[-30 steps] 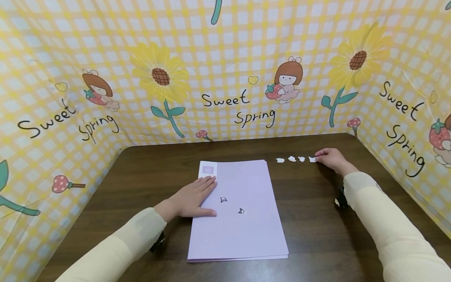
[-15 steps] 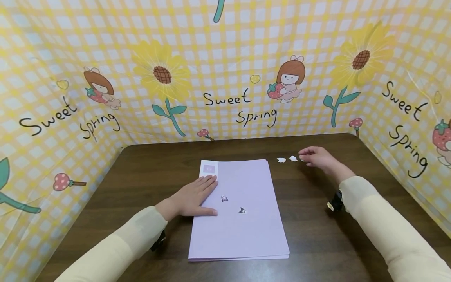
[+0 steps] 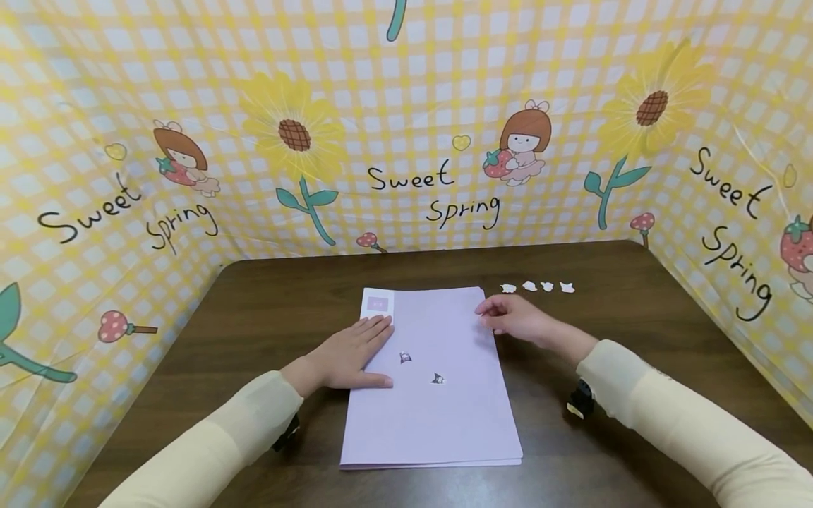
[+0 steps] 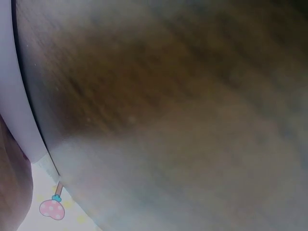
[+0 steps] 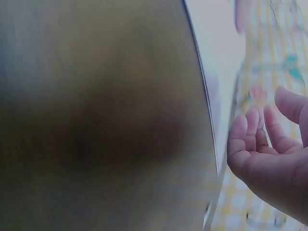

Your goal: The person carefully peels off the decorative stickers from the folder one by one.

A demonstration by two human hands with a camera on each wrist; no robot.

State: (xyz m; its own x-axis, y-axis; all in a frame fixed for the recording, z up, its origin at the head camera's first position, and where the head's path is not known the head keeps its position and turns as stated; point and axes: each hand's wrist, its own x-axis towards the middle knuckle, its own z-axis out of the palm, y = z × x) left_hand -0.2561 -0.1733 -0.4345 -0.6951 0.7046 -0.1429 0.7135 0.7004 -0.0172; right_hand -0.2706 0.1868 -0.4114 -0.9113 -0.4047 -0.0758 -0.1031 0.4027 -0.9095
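Observation:
My left hand lies flat, fingers straight, on the left side of a lilac folder. Two small dark-and-white cartoon stickers are on the folder: one sticker beside that hand's thumb, another sticker nearer the middle. Over the folder's upper right edge hovers my right hand. Its fingers are loosely bent with the thumb apart, and nothing shows between the fingertips in the right wrist view. Behind it, several small white cut-out pieces lie in a row on the table.
A white label with a lilac square marks the folder's top left corner. The dark wooden table carries everything. A yellow checked cloth printed with flowers stands along the back and sides.
My right hand has moved left and nearer, from the rightmost white piece, past the row, to the folder's edge. The left hand stays put on the folder.

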